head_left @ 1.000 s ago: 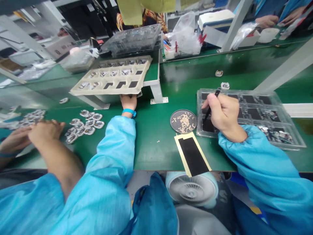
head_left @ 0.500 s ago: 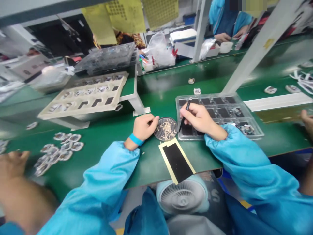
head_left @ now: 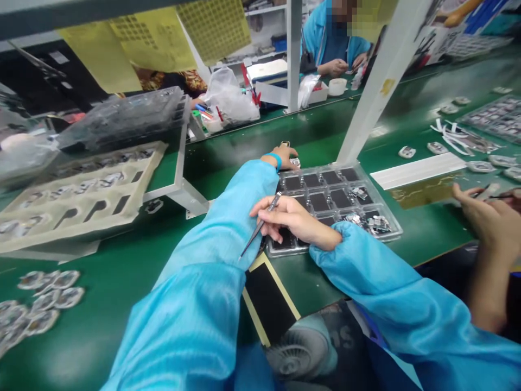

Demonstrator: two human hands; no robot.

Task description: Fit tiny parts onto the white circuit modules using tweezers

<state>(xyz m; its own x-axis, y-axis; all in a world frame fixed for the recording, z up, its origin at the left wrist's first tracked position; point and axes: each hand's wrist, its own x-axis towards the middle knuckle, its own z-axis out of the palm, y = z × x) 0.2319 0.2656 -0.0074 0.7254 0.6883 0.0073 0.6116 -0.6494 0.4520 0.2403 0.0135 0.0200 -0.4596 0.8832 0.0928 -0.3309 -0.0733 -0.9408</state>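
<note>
R hand [head_left: 290, 216], mid frame, pinches tweezers [head_left: 254, 236] btwn thumb & fingers: slim, dark, tapering to a fine tip, slanted down-left in front of the crinkly, shiny blue L sleeve [head_left: 195, 282]. Same hand's over the near-left corner of the clear tray [head_left: 385, 210], ctr-right: glossy plastic moulded into squarish pockets, most w/ flat black pads, a few toward its right end w/ small silvery bits [head_left: 378, 224]. L hand [head_left: 287, 153], upper ctr, is out at the tray's far-left corner, fingers partly spread at a small white-rimmed part [head_left: 296, 163]; can't tell if it grips it. Smooth blue wristband [head_left: 274, 159] on that wrist. Low ctr: rectangular black sheet [head_left: 271, 296] w/ pale yellow edging, partly behind the L sleeve. Desk [head_left: 122, 260] = green, smooth, dull sheen. Lower left: rounded white-rimmed pieces [head_left: 44, 298], bunched close. Upper left: matte cream tray [head_left: 151, 174] w/ scooped pockets, some w/ dark flat shapes, others w/ whitish parts. Right side: long flat white strip [head_left: 419, 170] just beside shiny amber film [head_left: 431, 191]; co-worker's hands [head_left: 482, 214] at far right, too blurred to say what's held.
</note>
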